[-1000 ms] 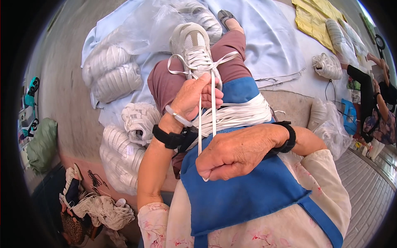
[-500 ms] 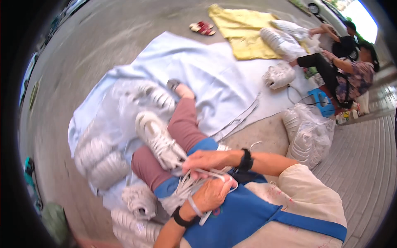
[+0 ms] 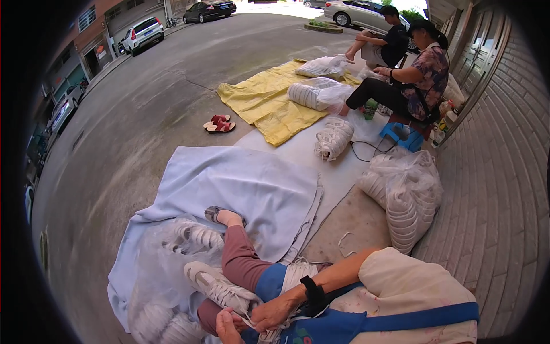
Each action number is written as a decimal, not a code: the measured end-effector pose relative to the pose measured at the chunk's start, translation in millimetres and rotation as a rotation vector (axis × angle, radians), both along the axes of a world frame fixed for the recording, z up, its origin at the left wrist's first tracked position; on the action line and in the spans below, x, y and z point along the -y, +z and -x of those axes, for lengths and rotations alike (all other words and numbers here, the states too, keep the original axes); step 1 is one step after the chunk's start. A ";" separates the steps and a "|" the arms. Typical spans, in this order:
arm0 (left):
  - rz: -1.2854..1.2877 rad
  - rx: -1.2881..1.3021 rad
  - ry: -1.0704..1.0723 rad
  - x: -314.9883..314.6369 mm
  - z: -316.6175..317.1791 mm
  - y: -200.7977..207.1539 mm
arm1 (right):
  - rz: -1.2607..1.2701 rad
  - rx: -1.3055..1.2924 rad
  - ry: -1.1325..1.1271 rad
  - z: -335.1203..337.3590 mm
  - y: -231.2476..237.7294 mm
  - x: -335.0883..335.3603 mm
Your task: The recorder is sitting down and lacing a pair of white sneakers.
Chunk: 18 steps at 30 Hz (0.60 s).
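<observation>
A white lace-up sneaker (image 3: 220, 288) lies across my lap, its toe pointing away to the upper left and its laces threaded through the front. At its near end, my right hand (image 3: 277, 309) is closed on a white shoelace (image 3: 248, 315). My left hand (image 3: 230, 327) is just left of it, fingers pinched on the lace, partly cut off by the lower edge. A bundle of loose white laces (image 3: 298, 272) rests on my blue apron by my right forearm; more laces show under my right hand.
Clear plastic bags of white shoes lie left of my legs (image 3: 163, 309) and on the right (image 3: 401, 198). A pale blue cloth (image 3: 246, 183) covers the ground ahead. Beyond are a yellow sheet (image 3: 275, 97), red sandals (image 3: 220, 124), a blue stool (image 3: 403, 135) and two seated people.
The view has tilted up, so more street and parked cars show and my hands sit lower. My hands have come closer to the sneaker, and the loops spread between them no longer show.
</observation>
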State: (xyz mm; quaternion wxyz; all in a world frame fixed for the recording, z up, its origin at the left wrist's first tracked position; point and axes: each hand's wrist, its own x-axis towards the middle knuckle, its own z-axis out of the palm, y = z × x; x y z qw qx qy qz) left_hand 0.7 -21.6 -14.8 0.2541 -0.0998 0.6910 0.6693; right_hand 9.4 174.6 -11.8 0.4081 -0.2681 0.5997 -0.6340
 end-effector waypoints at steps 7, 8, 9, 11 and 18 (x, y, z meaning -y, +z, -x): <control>-0.017 0.078 -0.062 -6.1 -12.5 -33.3 | 0.098 -0.775 -0.002 -14.0 -94.7 67.3; -0.132 0.155 -0.013 -9.0 -13.5 -27.5 | 0.109 -0.571 0.028 -15.0 -32.4 39.9; -0.231 0.224 0.014 -22.0 -8.4 -13.2 | 0.096 -0.700 0.050 -13.7 -40.2 33.3; -0.350 0.197 0.132 -25.1 -8.8 -14.4 | 0.034 -0.621 0.032 -4.2 -10.3 12.1; -0.550 0.204 0.078 -17.0 -17.7 7.7 | -0.253 -0.307 0.166 18.7 20.3 -48.3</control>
